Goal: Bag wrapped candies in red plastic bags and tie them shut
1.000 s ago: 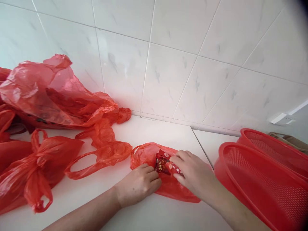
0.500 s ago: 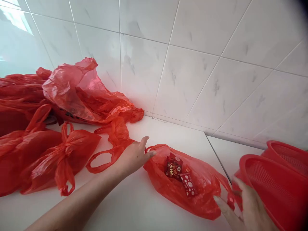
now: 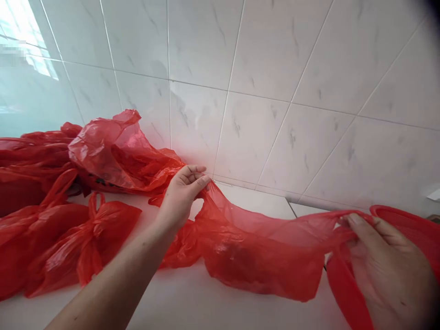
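A red plastic bag (image 3: 261, 261) is stretched between my two hands above the white surface. My left hand (image 3: 187, 185) pinches its left handle between thumb and fingers. At the other end, my right hand (image 3: 388, 261) is closed on the right handle. A dark bulge shows dimly through the film in the lower part of the bag; the packets inside cannot be made out. Behind my left hand lies crumpled red plastic (image 3: 137, 156). A knotted red bag (image 3: 110, 224) sits to the left of my left forearm.
More red bags (image 3: 30, 160) are heaped at the left against the tiled wall (image 3: 261, 133). Red plastic baskets (image 3: 405, 229) stand at the right, partly behind my right hand. A white surface (image 3: 165, 302) runs beneath everything, with a seam near the wall.
Both hands have taken hold of the bag's handles and raised them, pulling the bag taut. The packets that showed inside are now covered by the film. The view has tilted up slightly.
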The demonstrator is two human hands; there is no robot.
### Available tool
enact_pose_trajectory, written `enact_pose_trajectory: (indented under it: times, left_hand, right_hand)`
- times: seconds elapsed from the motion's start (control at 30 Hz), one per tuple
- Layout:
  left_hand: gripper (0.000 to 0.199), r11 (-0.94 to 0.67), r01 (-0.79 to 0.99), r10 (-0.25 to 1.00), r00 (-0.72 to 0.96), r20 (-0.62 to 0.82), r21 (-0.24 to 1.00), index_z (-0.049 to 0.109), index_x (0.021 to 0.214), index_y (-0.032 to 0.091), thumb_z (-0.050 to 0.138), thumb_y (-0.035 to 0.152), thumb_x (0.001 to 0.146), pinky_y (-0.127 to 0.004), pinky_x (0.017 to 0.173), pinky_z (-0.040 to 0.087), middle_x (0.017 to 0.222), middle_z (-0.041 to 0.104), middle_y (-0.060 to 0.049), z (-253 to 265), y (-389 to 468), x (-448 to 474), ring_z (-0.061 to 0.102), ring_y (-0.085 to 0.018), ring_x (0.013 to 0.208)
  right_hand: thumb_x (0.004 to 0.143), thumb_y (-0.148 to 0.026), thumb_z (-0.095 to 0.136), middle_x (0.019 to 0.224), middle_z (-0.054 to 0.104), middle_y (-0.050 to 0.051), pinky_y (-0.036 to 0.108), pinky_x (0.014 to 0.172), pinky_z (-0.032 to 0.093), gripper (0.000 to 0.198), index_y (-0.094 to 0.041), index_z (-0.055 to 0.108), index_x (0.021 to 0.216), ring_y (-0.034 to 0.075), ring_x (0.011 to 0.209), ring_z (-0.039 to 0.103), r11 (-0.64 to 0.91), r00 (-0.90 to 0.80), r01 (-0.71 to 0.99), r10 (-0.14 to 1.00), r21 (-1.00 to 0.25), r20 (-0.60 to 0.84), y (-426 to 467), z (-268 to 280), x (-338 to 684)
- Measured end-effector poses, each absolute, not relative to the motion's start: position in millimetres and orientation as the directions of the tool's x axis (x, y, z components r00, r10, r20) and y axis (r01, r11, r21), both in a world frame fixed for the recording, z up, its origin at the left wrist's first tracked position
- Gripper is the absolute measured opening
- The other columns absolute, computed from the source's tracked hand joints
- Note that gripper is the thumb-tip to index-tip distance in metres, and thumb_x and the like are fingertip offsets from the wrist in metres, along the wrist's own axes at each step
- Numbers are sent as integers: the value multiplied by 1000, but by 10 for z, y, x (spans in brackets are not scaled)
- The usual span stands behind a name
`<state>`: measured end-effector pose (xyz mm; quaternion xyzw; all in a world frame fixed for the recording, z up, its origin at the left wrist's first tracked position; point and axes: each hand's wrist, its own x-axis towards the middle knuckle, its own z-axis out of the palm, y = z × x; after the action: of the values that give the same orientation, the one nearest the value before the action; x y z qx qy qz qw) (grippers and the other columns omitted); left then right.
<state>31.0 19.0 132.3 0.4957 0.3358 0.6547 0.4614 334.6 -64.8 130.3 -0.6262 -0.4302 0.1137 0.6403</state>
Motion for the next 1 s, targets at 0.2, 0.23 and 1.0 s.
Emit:
enact_pose_trajectory:
  times: [0.2, 0.23, 1.0]
  left_hand:
    - [34, -487, -229, 864, 16, 503, 843, 57, 108, 20, 67, 16, 75, -21, 70, 48, 106, 64, -4, 1509, 16, 374, 60, -13, 92]
    - [36, -511, -187, 848, 50, 527, 839, 56, 111, 22, 66, 15, 77, -22, 70, 49, 110, 63, -4, 1507, -20, 409, 60, -13, 92]
    - [23, -844, 284, 535, 383, 753, 455, 64, 96, 21, 72, 19, 75, -26, 75, 48, 92, 58, -3, 1157, -56, 961, 56, -14, 85]
  right_hand:
    - [76, -36, 70, 106, 65, 3, 30, 76, 55, 22, -24, 61, 92, 21, 102, 61, 418, 500, -121, 809, -900, 308, -337, 1432, 3124]
    - [76, -34, 71, 94, 65, 0, 29, 73, 55, 19, -23, 60, 88, 18, 92, 63, 422, 459, -222, 841, -879, 287, -292, 1423, 3086]
    - [87, -60, 45, 50, 41, -2, 24, 46, 24, 49, -17, 56, 66, 10, 49, 35, 43, -95, 129, 995, -991, 31, -293, 1294, 2546]
